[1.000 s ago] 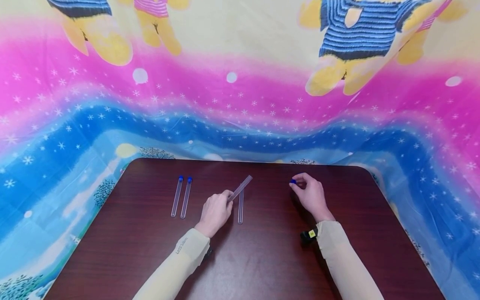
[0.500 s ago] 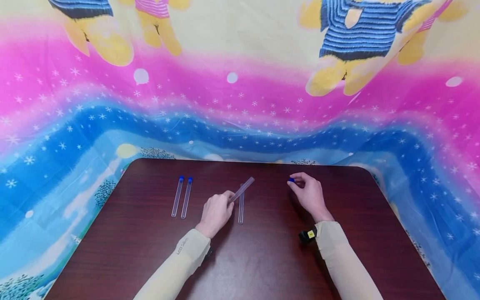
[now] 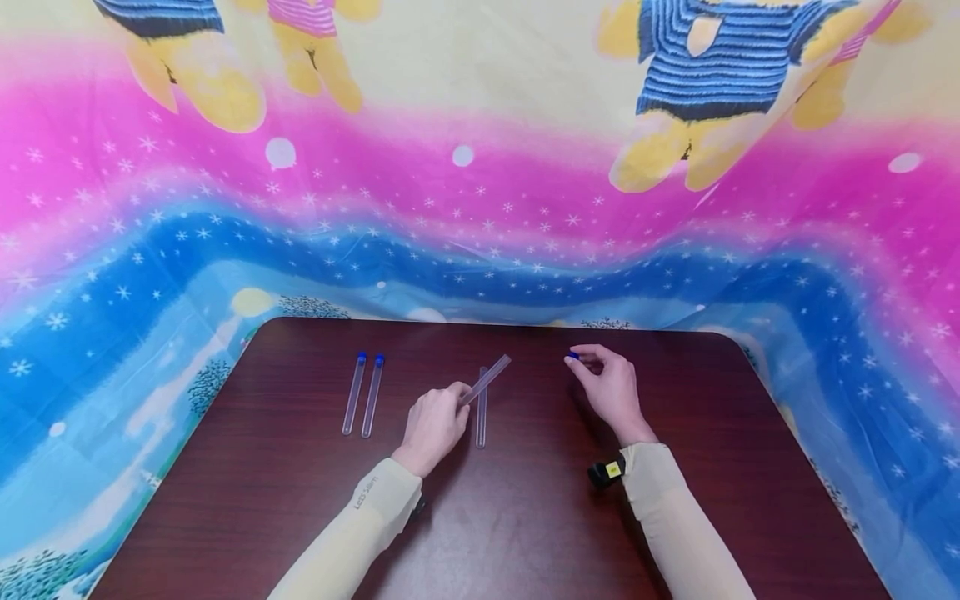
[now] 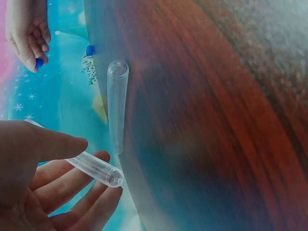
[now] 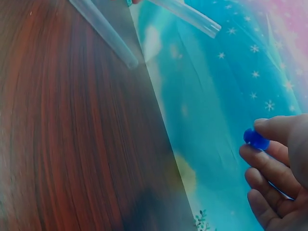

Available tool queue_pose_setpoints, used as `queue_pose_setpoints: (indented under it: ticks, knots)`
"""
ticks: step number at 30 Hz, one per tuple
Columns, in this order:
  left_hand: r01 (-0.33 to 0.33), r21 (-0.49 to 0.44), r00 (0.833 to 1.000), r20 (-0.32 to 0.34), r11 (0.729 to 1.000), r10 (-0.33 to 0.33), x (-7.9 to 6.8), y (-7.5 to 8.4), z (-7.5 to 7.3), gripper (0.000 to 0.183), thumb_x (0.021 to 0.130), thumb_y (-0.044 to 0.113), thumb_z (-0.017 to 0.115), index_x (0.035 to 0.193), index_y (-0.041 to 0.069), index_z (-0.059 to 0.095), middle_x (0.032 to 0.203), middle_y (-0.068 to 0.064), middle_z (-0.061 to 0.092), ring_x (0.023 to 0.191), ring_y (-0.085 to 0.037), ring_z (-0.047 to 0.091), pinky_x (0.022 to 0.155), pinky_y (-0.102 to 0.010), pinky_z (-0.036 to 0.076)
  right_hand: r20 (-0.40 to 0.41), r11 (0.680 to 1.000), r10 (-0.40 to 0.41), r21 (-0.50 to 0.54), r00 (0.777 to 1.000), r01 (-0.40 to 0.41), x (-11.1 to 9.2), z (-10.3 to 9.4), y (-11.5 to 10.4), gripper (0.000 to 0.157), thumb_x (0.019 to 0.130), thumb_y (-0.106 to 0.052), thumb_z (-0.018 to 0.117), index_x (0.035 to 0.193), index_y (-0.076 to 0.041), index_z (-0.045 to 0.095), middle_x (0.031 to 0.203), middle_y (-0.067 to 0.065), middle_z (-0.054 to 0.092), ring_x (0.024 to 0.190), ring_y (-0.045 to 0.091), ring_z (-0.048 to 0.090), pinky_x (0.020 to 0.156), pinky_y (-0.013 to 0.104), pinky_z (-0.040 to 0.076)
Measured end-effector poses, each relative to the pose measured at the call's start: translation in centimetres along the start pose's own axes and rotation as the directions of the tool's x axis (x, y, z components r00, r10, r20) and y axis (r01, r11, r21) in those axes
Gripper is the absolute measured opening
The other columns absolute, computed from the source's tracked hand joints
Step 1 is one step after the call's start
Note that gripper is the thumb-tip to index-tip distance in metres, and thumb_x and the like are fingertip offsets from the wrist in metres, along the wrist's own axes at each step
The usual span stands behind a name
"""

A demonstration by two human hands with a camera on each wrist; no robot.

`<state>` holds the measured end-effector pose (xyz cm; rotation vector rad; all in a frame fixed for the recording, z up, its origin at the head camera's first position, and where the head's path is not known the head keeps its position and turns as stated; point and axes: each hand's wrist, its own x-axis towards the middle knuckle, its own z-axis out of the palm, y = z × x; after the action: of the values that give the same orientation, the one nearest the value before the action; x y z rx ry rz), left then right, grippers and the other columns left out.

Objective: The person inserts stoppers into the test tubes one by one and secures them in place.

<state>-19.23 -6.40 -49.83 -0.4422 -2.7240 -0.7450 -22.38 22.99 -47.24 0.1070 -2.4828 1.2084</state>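
My left hand (image 3: 433,429) holds a clear plastic test tube (image 3: 489,377) between thumb and fingers, tilted with its mouth up to the right. In the left wrist view its rounded bottom (image 4: 114,178) pokes out past the fingers. Behind it, a second uncapped tube (image 3: 482,421) lies on the table; the held one overlaps it in the head view. To the right, my right hand (image 3: 613,387) pinches a small blue cap (image 5: 256,139) between thumb and forefinger, apart from the tube. The left wrist view also shows another blue cap (image 4: 90,50) on the table.
Two test tubes with blue caps, a left one (image 3: 354,396) and a right one (image 3: 372,398), lie side by side left of my left hand. The dark wooden table (image 3: 495,533) ends at a patterned cloth (image 3: 465,225) behind it.
My right hand has moved left with the blue cap, closer to the held tube's mouth. My left hand and its tube have shifted slightly right.
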Motion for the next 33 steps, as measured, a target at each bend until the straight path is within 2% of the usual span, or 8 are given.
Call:
queue_pose_setpoints:
  ticks: [14, 33]
  knots:
    - [0.003, -0.019, 1.0, 0.012, 1.0, -0.003, 0.0, 0.1, 0.2, 0.02, 0.091, 0.011, 0.077, 0.11, 0.014, 0.073, 0.09, -0.003, 0.076, 0.069, -0.026, 0.07, 0.056, -0.04, 0.053, -0.004, 0.997, 0.007, 0.072, 1.0, -0.007, 0.1, 1.8, -1.2, 0.026, 0.094, -0.031, 0.077, 0.112, -0.012, 0.077, 0.096, 0.002, 0.074, 0.088, 0.017, 0.068, 0.081, 0.039, 0.053]
    - [-0.033, -0.027, 0.999, 0.013, 0.999, 0.033, 0.0, 0.3, 0.2, 0.022, 0.091, 0.009, 0.076, 0.113, 0.014, 0.073, 0.089, -0.001, 0.075, 0.07, -0.027, 0.07, 0.058, -0.042, 0.053, 0.03, 0.992, 0.033, 0.119, 0.999, -0.037, 0.4, 2.2, -2.8, 0.03, 0.094, -0.037, 0.075, 0.115, -0.016, 0.076, 0.098, 0.001, 0.074, 0.09, 0.017, 0.069, 0.083, 0.041, 0.054]
